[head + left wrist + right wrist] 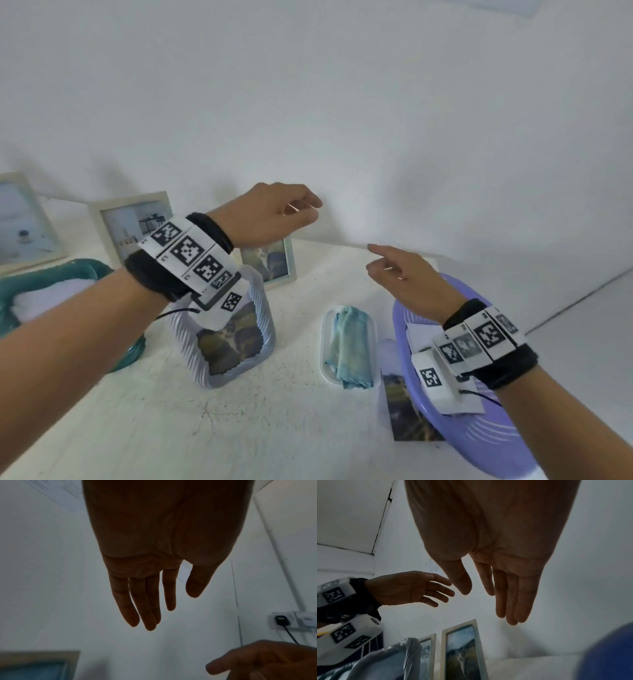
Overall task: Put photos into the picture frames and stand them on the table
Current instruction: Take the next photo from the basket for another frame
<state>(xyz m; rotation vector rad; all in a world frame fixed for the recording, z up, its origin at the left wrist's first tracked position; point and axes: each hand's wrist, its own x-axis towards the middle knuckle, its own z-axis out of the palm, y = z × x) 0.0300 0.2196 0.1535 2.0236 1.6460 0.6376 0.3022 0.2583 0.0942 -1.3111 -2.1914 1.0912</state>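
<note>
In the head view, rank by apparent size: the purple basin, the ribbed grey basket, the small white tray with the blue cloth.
1. purple basin, largest, though cut off by the picture's edge and nearest the camera.
2. ribbed grey basket.
3. white tray, smallest.
Basket and tray lie at a similar depth, so that order holds.

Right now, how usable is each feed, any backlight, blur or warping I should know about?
Head view: evenly lit, wide-angle bend at the edges, slight softness on the left hand. Left wrist view: the hand is a backlit dark shape against the pale wall. Right wrist view: right hand likewise dim, purple basin a blur.
</note>
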